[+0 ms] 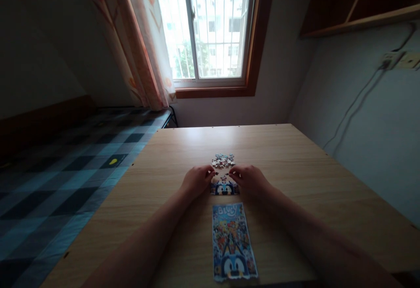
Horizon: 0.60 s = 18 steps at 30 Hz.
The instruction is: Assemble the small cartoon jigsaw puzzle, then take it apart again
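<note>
My left hand [198, 179] is closed in a pinch on a small dark puzzle piece [216, 173], just left of the partly joined puzzle [224, 188]. Opposite it, my right hand [248, 178] pinches another small puzzle piece [227, 174] between thumb and fingertips. The joined part shows a blue cartoon dog's face, and a loose piece or two lie at its upper edge. Beyond the hands is a heap of loose puzzle pieces [223, 161]. Nearer to me lies a printed picture sheet [232, 242] reading "BLUEY", with the same dog's face at its bottom.
The wooden table [282, 152] carries everything. On the left stands a bed with a checked cover [108, 148]. A curtain [138, 39] hangs beside the window [216, 30]. A cable [352, 102] runs down the right wall from a socket, near a wall shelf [357, 23].
</note>
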Available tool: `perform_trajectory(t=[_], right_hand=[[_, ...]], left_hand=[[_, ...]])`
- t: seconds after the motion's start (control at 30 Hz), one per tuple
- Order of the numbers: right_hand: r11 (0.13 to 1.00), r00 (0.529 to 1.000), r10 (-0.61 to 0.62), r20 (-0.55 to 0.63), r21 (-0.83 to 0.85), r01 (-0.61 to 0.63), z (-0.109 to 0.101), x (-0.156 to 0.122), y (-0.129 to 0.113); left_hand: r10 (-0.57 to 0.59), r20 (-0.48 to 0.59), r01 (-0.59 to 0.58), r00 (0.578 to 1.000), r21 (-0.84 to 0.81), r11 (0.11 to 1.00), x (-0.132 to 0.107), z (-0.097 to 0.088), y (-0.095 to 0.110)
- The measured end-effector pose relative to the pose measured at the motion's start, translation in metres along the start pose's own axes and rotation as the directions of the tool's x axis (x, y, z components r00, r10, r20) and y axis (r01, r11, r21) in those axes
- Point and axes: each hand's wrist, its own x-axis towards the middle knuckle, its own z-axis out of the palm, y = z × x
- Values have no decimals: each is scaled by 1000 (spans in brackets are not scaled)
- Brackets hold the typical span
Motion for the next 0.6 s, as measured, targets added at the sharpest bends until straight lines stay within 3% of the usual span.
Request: perform_trajectory(t=[0.37, 0.6], right_hand=[[999, 994, -26, -110, 40, 30, 6, 4, 8], [991, 992, -127, 26, -31, 128, 4, -5, -10]], left_hand=[[11, -25, -11, 1000, -15, 1000, 0, 1, 0], [-5, -22, 5, 1000, 5, 1000, -1, 3, -1]])
